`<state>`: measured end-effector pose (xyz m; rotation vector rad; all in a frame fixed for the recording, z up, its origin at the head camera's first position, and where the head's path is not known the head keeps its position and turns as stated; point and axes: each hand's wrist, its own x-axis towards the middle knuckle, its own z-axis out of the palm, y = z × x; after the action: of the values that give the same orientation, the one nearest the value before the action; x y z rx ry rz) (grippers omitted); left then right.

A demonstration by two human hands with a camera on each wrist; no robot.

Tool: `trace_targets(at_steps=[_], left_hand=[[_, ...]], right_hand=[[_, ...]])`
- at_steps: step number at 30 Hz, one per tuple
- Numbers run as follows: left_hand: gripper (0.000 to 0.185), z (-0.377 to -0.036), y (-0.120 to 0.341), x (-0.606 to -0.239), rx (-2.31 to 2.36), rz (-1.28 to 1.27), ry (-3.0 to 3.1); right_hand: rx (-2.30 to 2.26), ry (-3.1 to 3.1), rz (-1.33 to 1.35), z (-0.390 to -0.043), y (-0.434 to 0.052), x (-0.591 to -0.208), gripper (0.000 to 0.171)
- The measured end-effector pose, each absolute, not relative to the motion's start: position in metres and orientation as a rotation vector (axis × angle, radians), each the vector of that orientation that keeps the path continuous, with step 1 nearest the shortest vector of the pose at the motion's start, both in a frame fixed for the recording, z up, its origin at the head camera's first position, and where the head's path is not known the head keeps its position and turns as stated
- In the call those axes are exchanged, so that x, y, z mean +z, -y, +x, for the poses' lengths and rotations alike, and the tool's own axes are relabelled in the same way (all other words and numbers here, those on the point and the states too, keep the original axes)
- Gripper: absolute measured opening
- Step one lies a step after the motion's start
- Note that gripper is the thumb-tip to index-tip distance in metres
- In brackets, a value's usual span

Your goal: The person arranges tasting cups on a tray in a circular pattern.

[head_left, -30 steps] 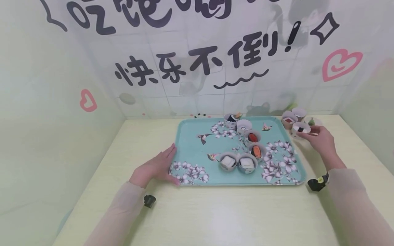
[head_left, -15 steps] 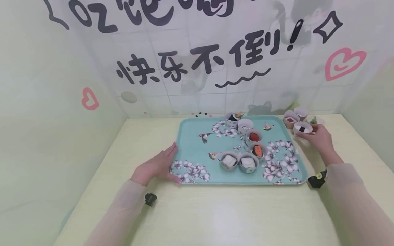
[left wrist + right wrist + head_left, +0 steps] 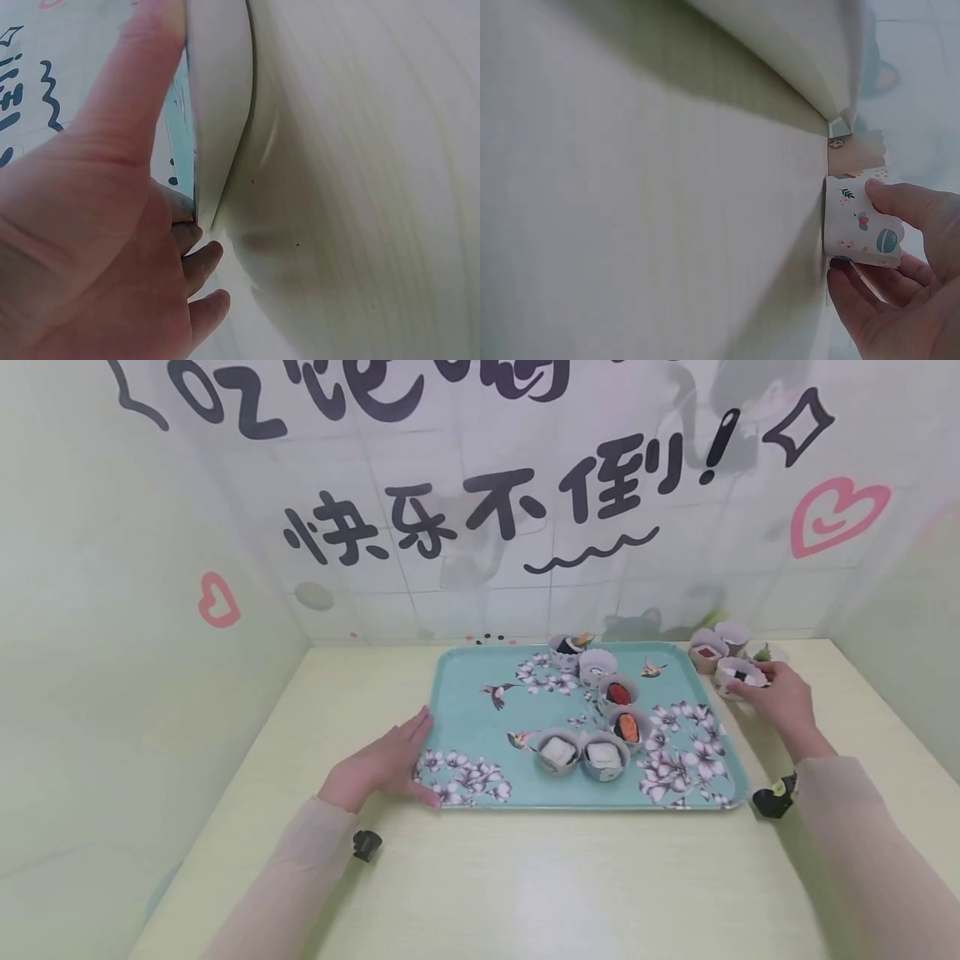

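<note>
In the head view my left hand [image 3: 382, 768] rests at the left edge of a blue floral tray [image 3: 480, 668], fingers fairly straight along the side and thumb at the front corner. The left wrist view shows the thumb lying along the rim. To the right of the tray, my right hand [image 3: 783, 702] pinches a printed paper cup [image 3: 862, 225] between thumb and fingers. That cup holds a white piece with a black band [image 3: 741, 676]. Its base is right at the table surface in the right wrist view.
Several cups with sushi-like pieces stand on the tray, including red [image 3: 618, 694], orange [image 3: 627, 727] and white [image 3: 602, 755] ones. Behind the right hand are more paper cups [image 3: 707, 652] and a green-topped piece [image 3: 763, 653]. A printed wall [image 3: 495, 593] closes off the table's back.
The cup in my right hand has shifted slightly to the right, away from the tray. My left hand stays at the tray's edge.
</note>
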<state>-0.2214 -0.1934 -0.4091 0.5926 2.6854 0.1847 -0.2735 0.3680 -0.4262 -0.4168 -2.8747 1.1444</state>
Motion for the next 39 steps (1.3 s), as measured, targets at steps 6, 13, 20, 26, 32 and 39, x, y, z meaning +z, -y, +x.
trace_targets(at_steps=[6,13,20,26,32,39], left_hand=[[0.137,-0.220,0.193,-0.407,0.195,0.599,-2.683],[0.137,-0.220,0.193,-0.408,0.200,0.588,-2.679],[0.137,-0.220,0.193,-0.407,0.202,0.579,-2.679],[0.136,-0.220,0.193,-0.407,0.202,0.593,-2.677],[0.137,-0.220,0.194,-0.409,0.205,0.595,-2.678],[0.138,-0.220,0.194,-0.408,0.204,0.596,-2.681]], right_hand=[[1.141,2.873,-0.425,-0.270,-0.370,-0.424,0.077],[1.122,2.858,-0.388,-0.264,-0.372,-0.420,0.076],[1.095,2.831,-0.310,-0.261,-0.368,-0.411,0.076],[1.090,2.833,-0.240,-0.256,-0.358,-0.400,0.077],[1.070,2.823,-0.140,-0.252,-0.342,-0.389,0.070],[1.122,2.811,-0.026,-0.248,-0.319,-0.376,0.073]])
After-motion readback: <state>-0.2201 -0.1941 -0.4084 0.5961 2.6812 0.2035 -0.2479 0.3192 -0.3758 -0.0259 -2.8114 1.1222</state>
